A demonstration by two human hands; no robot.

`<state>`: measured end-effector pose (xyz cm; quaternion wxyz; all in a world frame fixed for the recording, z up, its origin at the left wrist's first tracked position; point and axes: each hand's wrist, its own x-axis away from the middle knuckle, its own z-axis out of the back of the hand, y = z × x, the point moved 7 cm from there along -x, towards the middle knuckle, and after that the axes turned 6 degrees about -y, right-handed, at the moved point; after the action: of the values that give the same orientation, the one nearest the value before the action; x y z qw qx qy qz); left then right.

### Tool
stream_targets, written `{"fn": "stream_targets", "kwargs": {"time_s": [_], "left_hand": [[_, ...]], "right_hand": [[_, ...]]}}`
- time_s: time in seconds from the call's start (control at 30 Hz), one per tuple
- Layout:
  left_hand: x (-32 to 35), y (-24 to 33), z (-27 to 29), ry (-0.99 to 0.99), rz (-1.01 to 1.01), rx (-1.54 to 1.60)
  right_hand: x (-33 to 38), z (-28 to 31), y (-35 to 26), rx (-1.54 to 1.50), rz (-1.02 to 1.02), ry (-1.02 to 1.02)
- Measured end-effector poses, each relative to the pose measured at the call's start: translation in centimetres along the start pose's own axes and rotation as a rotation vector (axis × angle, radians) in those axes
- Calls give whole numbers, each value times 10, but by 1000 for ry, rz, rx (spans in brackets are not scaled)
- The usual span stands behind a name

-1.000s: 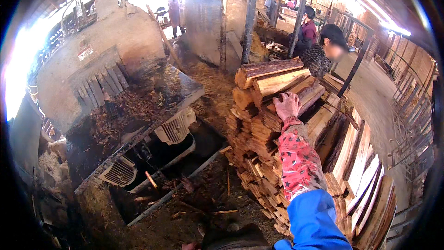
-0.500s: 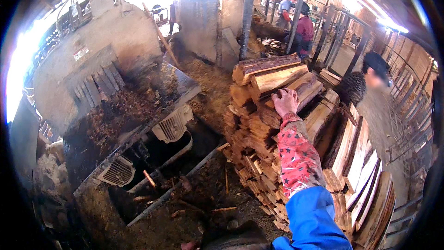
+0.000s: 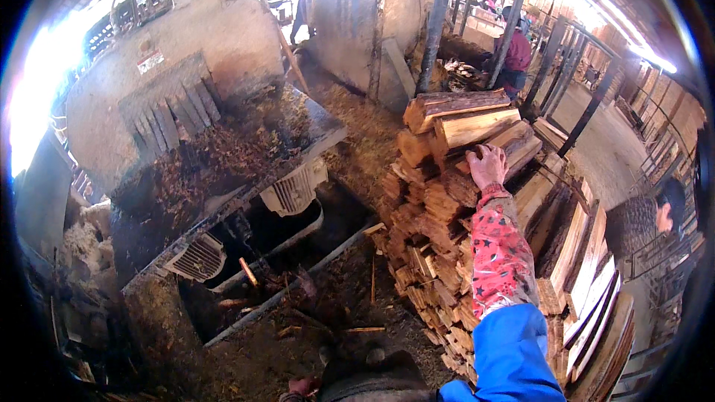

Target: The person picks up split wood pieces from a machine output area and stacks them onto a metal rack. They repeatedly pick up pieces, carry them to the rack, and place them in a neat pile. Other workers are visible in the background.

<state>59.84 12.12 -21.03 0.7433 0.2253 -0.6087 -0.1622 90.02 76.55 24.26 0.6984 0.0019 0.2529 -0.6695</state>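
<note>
Red, star-patterned cloth (image 3: 500, 249) is being worn between a blue sleeve (image 3: 512, 350) and the right hand (image 3: 488, 164), which is being rested on the near end of a split log (image 3: 523, 147) atop a tall wood stack (image 3: 439, 212). The fingers are being held half curled over the timber; whether it is being gripped or merely touched cannot be told. Just beyond the grip, a pale log (image 3: 477, 128) is being backed by a bark-edged log (image 3: 463, 106), while to the grip's right, long slabs (image 3: 572, 249) are being supported side by side. Far below and left of the grip, the left hand (image 3: 302, 385) is being shown small and blurred near the lower edge, its hold impossible to tell. Well left of the grip, a large rounded tan structure (image 3: 223, 30) is being fronted by a dark ledge (image 3: 216, 164) littered with bark. In the distance beyond the grip, a dark red top (image 3: 518, 52) is being worn by one person; well to its right, a dark cap (image 3: 674, 195) is being worn by another.
</note>
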Motion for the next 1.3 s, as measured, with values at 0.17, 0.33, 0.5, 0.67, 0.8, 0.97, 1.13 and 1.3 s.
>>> {"fn": "stream_targets", "kwargs": {"time_s": [0.17,0.33,0.5,0.67,0.8,0.97,1.13,1.3], "left_hand": [[-10,-16,10,57,93,-32],[-5,-17,12,122,153,-66],[-19,-7,7,-133,-66,-465],[-52,-66,32,199,-88,-223],[-18,-5,25,161,185,15],[-63,-55,27,-62,-42,-281],[-62,-14,31,-72,27,-197],[-67,-9,33,-106,27,-219]], "right_hand": [[0,1,0,-21,-28,-38],[-3,-3,4,-9,-25,-58],[-4,-1,9,-9,-29,-60],[-7,-11,3,-5,-7,-70],[-9,-3,31,70,-36,-38],[-7,-10,3,3,13,19],[-2,0,7,-10,1,59],[2,5,2,13,-26,38]]}}
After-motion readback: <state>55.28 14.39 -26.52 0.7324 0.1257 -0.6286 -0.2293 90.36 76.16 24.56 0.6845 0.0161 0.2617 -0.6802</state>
